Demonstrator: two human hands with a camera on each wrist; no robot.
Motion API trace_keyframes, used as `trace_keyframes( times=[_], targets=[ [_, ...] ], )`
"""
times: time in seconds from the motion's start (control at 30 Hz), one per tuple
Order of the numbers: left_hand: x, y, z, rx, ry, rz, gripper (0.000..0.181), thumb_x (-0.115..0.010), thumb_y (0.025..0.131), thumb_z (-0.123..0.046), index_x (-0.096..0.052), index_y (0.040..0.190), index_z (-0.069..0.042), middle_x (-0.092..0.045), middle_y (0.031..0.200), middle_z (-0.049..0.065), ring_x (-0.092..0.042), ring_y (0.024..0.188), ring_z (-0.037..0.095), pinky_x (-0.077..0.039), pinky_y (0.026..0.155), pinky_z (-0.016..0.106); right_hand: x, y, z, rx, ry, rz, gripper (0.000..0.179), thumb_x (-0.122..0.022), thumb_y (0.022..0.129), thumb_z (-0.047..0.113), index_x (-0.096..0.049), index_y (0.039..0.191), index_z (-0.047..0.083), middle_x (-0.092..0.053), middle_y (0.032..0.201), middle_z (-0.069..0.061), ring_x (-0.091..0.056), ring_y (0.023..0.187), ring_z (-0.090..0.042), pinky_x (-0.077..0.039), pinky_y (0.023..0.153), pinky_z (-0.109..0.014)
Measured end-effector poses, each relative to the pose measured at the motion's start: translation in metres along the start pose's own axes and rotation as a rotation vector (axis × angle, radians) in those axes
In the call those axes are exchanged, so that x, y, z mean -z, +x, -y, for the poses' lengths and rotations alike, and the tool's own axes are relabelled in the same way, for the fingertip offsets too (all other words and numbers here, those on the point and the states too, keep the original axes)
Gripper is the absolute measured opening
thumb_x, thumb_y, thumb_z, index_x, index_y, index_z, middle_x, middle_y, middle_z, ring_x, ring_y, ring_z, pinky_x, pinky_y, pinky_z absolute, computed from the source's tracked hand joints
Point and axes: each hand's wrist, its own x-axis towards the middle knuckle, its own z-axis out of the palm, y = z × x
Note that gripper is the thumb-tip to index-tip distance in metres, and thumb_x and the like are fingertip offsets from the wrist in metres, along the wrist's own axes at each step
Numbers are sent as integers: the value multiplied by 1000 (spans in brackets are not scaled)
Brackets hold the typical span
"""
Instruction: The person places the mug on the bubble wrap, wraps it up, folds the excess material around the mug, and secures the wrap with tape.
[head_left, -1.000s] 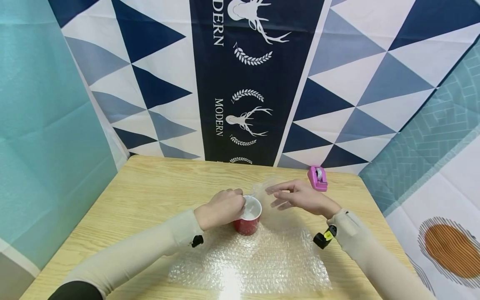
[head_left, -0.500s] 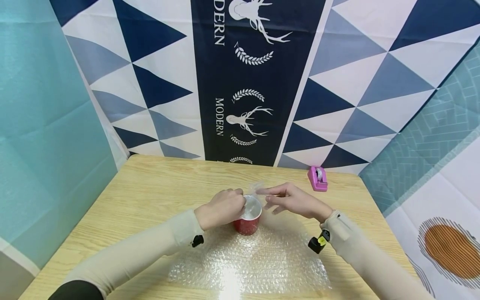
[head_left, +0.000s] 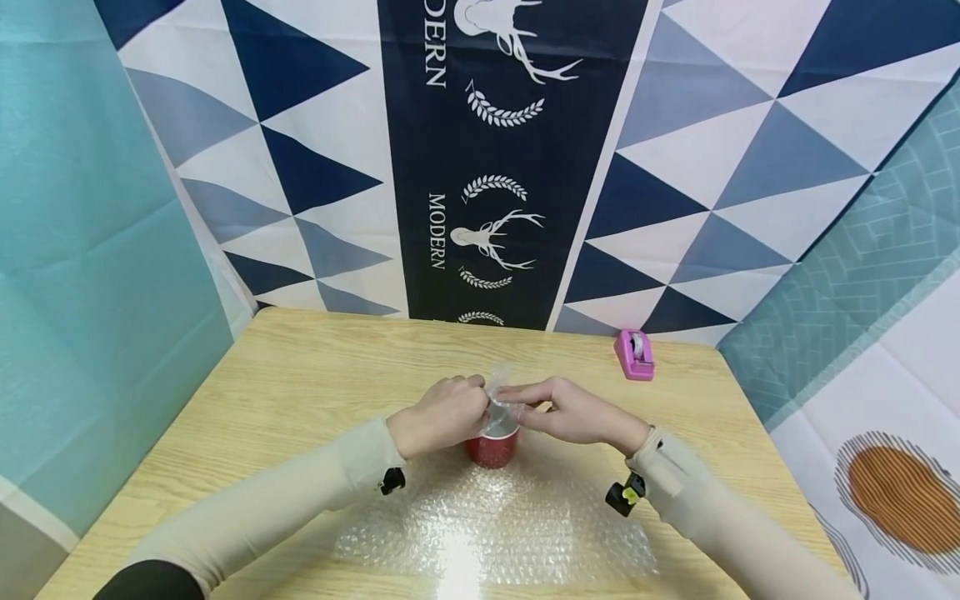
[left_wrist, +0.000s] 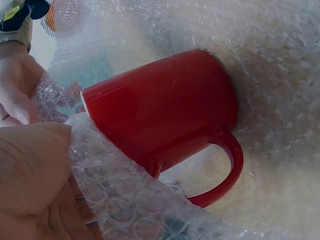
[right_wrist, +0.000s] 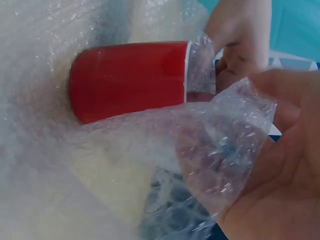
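Observation:
A red mug [head_left: 492, 451] with a white rim stands upright on a sheet of bubble wrap [head_left: 517, 525]. Its handle [left_wrist: 234, 172] shows in the left wrist view. At the mug's left rim, my left hand [head_left: 442, 417] grips a gathered edge of the wrap, its fingers curled. My right hand [head_left: 573, 410] pinches another flap of wrap [right_wrist: 225, 145] between thumb and fingers, bringing it over the mug's opening from the right. In the head view, the flap and both hands partly cover the opening.
A pink tape dispenser [head_left: 635, 356] sits at the back right of the wooden table [head_left: 315, 367]. Behind it hangs a patterned cloth backdrop [head_left: 480, 167]. Wrist cameras are strapped to both sleeves.
My right hand has moved left toward the mug, carrying its flap of wrap over the opening. The left hand has stayed at the rim.

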Motion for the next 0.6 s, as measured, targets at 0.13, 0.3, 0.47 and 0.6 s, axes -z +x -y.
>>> trace_keyframes(
  times=[0.13, 0.3, 0.47, 0.6],
  targets=[
    [-1, 3, 2, 24, -74, 20, 8, -73, 92, -13, -76, 91, -7, -64, 83, 3, -52, 66, 12, -46, 58, 23, -2, -3, 3, -30, -35, 6, 48, -60, 97, 14, -60, 145, 15, -60, 147, -9, -63, 100, -20, -56, 76, -28],
    [-1, 5, 5, 50, -167, 55, 10, -73, 91, -11, -77, 97, -4, -70, 93, 8, -58, 70, 13, -51, 62, 24, -6, -3, 4, -14, -67, 48, 54, -57, 93, 8, -57, 147, 14, -54, 141, -11, -56, 114, -25, -57, 86, -35],
    [1, 9, 13, 63, -270, 111, 10, -74, 84, -4, -76, 94, -5, -72, 94, 9, -60, 74, 15, -53, 67, 27, -10, 0, 3, -15, -63, 124, 55, -56, 93, 12, -56, 148, 13, -52, 139, -10, -52, 116, -25, -55, 88, -33],
    [7, 12, 18, 77, -349, 170, 19, -66, 85, 1, -78, 99, -2, -75, 94, 10, -61, 77, 18, -53, 71, 31, -13, 2, 3, -31, -79, 161, 57, -59, 93, 17, -54, 149, 8, -50, 142, -13, -49, 123, -28, -53, 91, -35]
  ],
)
